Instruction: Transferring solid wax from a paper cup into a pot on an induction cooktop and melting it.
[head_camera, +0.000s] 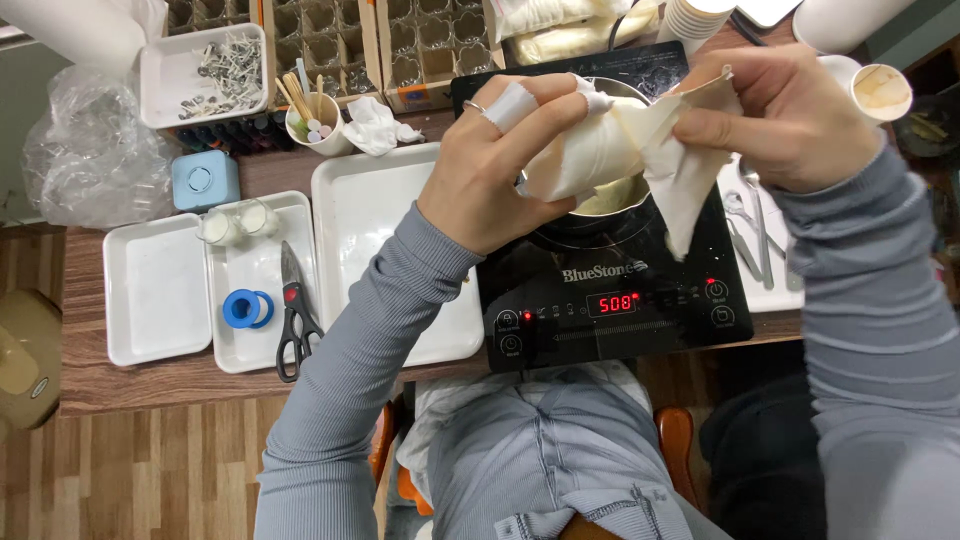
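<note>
My left hand (500, 160), with white tape on its fingers, grips a cream-coloured paper cloth (610, 150) bunched around something I cannot make out. My right hand (790, 115) pinches the cloth's far end and also carries a paper cup (882, 92) stained inside. Both hands hover above a metal pot (600, 205) holding pale yellowish contents. The pot sits on a black induction cooktop (620, 290) whose red display is lit.
White trays (400, 210) lie left of the cooktop. One tray holds scissors (293, 320), a blue tape roll (246, 309) and two small glass jars (238, 222). A cup of sticks (315, 125), a tray of metal wick tabs (215, 70) and tongs (755, 225) are nearby.
</note>
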